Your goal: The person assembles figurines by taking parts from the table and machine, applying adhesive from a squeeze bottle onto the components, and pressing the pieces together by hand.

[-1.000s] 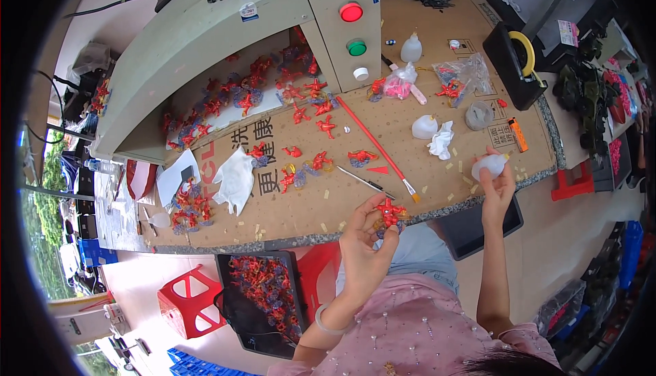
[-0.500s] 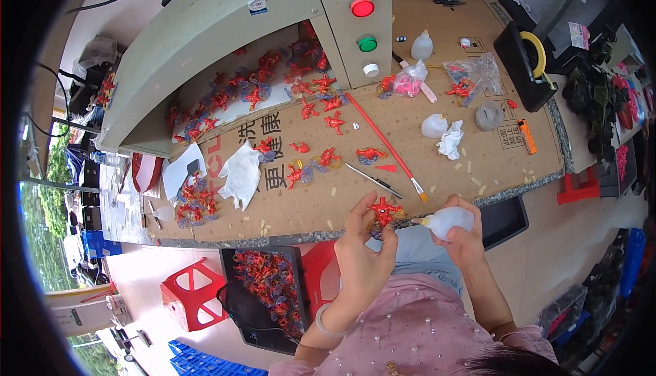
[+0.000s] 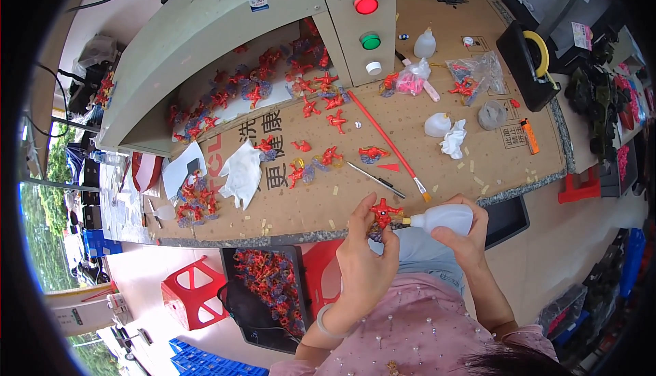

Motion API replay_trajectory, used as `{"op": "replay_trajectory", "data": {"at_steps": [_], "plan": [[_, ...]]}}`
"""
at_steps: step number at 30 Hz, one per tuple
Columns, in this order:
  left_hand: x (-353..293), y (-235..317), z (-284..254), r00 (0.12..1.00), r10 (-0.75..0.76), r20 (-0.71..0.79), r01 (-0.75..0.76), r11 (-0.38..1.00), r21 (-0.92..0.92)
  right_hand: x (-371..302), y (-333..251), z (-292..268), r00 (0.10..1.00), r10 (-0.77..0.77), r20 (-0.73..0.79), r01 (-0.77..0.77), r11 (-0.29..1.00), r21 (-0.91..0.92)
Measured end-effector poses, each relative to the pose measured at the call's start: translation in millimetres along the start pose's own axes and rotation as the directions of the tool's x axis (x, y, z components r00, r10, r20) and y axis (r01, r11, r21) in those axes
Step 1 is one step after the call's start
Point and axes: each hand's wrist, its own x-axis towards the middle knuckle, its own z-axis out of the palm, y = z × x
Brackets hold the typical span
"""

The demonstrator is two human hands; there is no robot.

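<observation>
Between the thumb and fingers of my left hand (image 3: 367, 253) is a small red figurine (image 3: 385, 213) with a dark bluish base partly hidden by the fingers. My right hand (image 3: 467, 240) grips a white squeeze bottle (image 3: 445, 219) lying sideways. The bottle's yellowish nozzle tip points left and is close beside the figurine; whether they touch, I cannot tell. Beyond my hands on the bench lie a thin metal-tipped tool (image 3: 376, 179), a long red-handled brush (image 3: 388, 145) and a red figurine on a purple base (image 3: 373, 154).
A grey machine (image 3: 225, 41) with red and green buttons holds several figurines in its opening. On the cardboard-covered bench are a white glove (image 3: 240, 174), another squeeze bottle (image 3: 437, 125), crumpled tissue (image 3: 453, 139) and an orange cutter (image 3: 529, 136). Below stands a black crate of figurines (image 3: 270, 294).
My right hand has brought the squeeze bottle's nozzle leftward, closer to the figurine. The left hand stays nearly in place, still holding the figurine.
</observation>
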Motion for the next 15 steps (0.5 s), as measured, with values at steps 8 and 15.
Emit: {"op": "replay_trajectory", "data": {"at_steps": [8, 15], "plan": [[-0.3, -0.3, -1.0, 1.0, 0.022, -0.007, -0.022, 1.0, 0.001, 0.1, -1.8, 0.6, 1.0, 0.003, 0.006, -0.003, 0.998, -0.055], [-0.9, 1.3, -1.9, 0.999, 0.043, 0.008, -0.043, 0.999, 0.018, -1.5, -1.0, 1.1, 0.999, -0.032, -0.006, 0.031, 0.992, -0.122]]}}
